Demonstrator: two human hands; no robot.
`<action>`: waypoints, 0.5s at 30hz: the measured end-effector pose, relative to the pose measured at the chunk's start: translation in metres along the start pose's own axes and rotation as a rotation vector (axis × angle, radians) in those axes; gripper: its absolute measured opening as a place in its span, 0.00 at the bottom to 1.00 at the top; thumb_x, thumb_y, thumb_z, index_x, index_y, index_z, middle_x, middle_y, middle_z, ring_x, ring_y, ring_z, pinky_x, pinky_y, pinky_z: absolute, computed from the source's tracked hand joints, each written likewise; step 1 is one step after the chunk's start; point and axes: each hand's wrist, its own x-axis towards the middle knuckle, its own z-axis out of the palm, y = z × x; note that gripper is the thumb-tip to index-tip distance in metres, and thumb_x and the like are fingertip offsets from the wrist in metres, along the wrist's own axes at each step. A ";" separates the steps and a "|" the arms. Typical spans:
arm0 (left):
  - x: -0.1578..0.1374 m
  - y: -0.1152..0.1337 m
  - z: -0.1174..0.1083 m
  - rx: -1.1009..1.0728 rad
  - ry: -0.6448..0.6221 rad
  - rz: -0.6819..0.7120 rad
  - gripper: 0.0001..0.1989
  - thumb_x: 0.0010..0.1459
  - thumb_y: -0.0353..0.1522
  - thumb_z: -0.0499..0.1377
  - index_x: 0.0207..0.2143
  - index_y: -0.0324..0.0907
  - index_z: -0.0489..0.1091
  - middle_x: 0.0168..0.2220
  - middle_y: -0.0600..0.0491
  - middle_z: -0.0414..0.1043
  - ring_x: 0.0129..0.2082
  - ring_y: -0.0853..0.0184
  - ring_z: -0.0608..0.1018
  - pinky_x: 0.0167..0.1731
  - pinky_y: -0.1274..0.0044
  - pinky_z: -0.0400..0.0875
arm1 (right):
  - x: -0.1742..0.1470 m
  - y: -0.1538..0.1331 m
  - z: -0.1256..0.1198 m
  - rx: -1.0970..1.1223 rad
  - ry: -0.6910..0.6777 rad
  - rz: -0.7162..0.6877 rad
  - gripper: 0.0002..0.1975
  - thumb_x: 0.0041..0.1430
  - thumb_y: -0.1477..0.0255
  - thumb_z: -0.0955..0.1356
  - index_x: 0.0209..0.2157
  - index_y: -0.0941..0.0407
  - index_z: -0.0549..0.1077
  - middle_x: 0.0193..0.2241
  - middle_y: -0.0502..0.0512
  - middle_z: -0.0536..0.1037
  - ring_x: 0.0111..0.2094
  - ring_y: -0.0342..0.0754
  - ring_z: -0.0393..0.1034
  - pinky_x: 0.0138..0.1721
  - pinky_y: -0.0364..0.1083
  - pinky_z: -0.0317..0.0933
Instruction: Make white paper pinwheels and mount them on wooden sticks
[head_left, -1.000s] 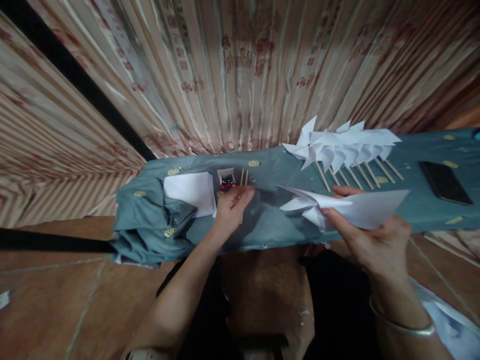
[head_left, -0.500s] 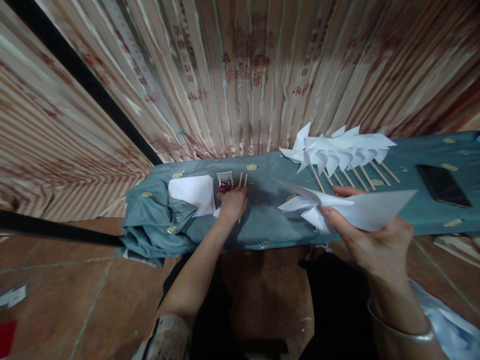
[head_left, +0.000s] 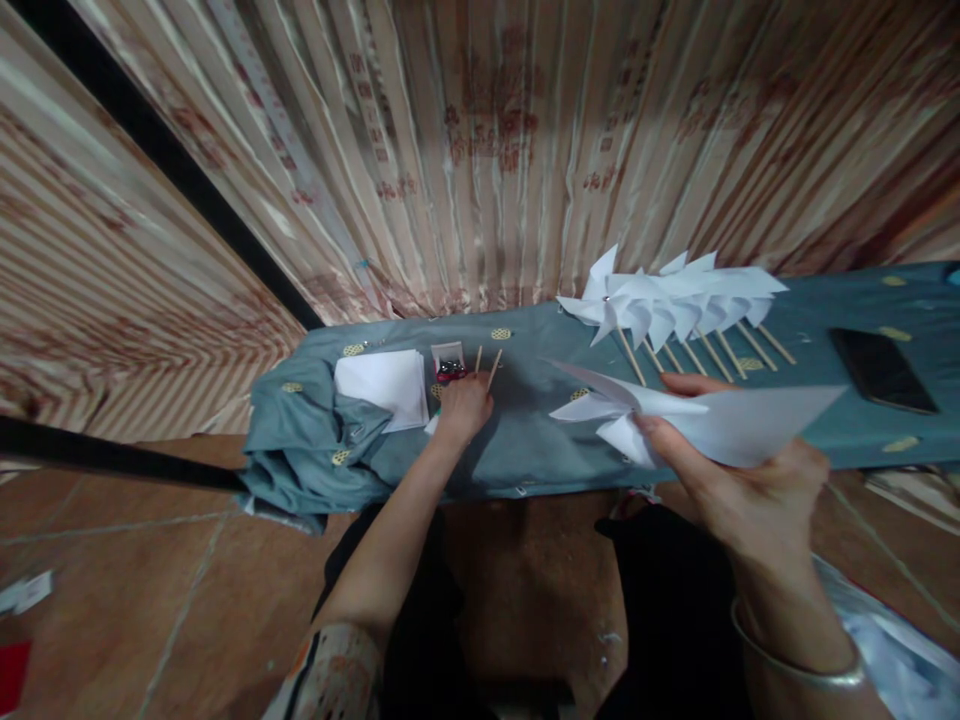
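Pinwheel paper [head_left: 697, 420], folded and white, sits in your right hand [head_left: 739, 490], lifted above the front edge of the worktop [head_left: 540, 450], likely so its pointed vanes stay uncrushed. Your thumb lies on top and your fingers curl beneath, pinching the sheet near its centre; the vanes point left, toward your other hand.

Your left hand [head_left: 463, 408] reaches forward, fingers curled down onto a wooden stick [head_left: 493, 368] lying on the teal cloth. Whether the stick is already gripped, you cannot tell from this view. Just beyond that hand is a small box of pins [head_left: 449, 362], with a second stick beside it, and left of it a stack of white paper squares [head_left: 382, 385].

Beyond your right hand, a row of finished pinwheels [head_left: 667, 300] lies fanned on the cloth, sticks pointing toward you. Farther right rests a dark phone [head_left: 881, 370]. A striped curtain hangs behind the worktop.
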 end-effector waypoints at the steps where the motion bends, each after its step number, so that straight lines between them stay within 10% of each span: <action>1: 0.000 0.000 0.001 -0.018 0.010 0.007 0.15 0.60 0.27 0.53 0.47 0.39 0.73 0.46 0.43 0.78 0.46 0.56 0.80 0.44 0.70 0.74 | -0.001 -0.001 0.000 0.009 -0.004 0.001 0.16 0.52 0.62 0.75 0.43 0.51 0.79 0.36 0.52 0.83 0.31 0.51 0.78 0.33 0.48 0.71; 15: 0.005 -0.023 0.009 -1.039 0.268 -0.153 0.08 0.47 0.24 0.62 0.32 0.39 0.78 0.32 0.52 0.80 0.32 0.67 0.80 0.37 0.77 0.74 | -0.011 -0.006 0.002 -0.014 -0.034 -0.017 0.19 0.53 0.60 0.74 0.47 0.49 0.78 0.36 0.52 0.83 0.34 0.53 0.78 0.39 0.52 0.72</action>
